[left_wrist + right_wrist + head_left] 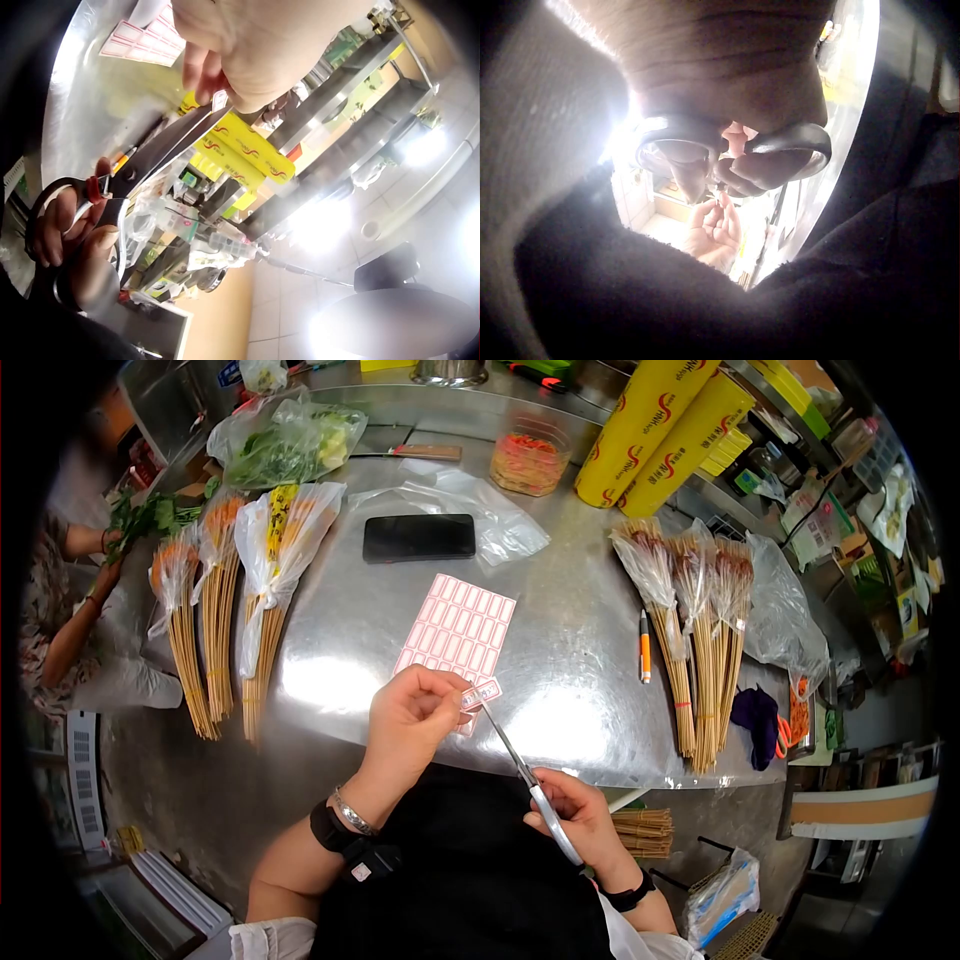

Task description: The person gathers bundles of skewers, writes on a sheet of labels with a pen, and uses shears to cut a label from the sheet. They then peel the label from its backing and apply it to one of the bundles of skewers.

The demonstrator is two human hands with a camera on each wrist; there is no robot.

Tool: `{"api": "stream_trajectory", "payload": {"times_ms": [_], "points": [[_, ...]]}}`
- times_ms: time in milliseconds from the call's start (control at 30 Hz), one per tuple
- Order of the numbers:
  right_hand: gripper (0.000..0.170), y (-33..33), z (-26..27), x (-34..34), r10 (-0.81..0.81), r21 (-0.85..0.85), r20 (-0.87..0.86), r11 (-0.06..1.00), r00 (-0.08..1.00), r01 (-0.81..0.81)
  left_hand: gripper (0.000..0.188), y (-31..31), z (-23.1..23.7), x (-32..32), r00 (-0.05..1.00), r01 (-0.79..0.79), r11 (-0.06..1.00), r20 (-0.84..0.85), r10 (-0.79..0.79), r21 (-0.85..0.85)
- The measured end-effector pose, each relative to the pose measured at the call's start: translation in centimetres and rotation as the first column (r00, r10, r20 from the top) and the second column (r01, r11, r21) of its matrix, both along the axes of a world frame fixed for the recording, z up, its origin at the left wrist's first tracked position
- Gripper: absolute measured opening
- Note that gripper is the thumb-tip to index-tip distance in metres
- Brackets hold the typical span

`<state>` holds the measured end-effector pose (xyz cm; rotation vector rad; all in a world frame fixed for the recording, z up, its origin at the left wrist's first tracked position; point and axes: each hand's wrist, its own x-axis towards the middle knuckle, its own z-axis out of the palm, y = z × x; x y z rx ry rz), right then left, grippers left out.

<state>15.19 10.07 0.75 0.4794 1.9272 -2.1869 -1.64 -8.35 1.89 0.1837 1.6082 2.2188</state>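
Between thumb and fingertips my left hand (408, 712) pinches a small red-bordered label (481, 694) with dark marks on it. My right hand (588, 822) grips a pair of scissors (553, 822), whose blades point up to that label. In the left wrist view the scissors (129, 174) have their blade tips right at the label, and fingers sit in the handle loops. The right wrist view shows both handle rings (810, 140) around the fingers. Under and beyond my left hand, a sheet of red-bordered labels (462, 622) lies on the metal table (330, 660).
A black phone (419, 538) lies beyond the sheet. Bundles of bagged skewers stand at left (262, 620) and right (690, 650), with an orange pen (645, 648) beside the right ones. Yellow film rolls (645, 430) stand behind. Another person's arm (75, 625) shows at left.
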Motion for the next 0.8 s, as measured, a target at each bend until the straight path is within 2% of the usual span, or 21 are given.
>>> {"api": "stream_trajectory", "payload": {"times_ms": [500, 700, 800], "points": [[0.055, 0.4, -0.4, 0.5, -0.019, 0.051, -0.042, 0.998, 0.999, 0.021, 0.003, 0.6, -0.6, 0.0, 0.999, 0.040, 0.999, 0.025, -0.040, -0.016], [0.056, 1.0, -0.2, 1.0, -0.037, 0.044, 0.048, 0.998, 0.998, 0.035, 0.004, 1.6, -1.0, 0.0, 0.997, 0.055, 0.998, 0.053, -0.055, -0.014], [0.055, 1.2, -0.5, 1.5, -0.069, 0.037, 0.018, 0.997, 0.997, 0.068, 0.004, 2.5, -1.4, 0.1, 0.995, 0.085, 0.996, 0.056, -0.084, -0.007]]}}
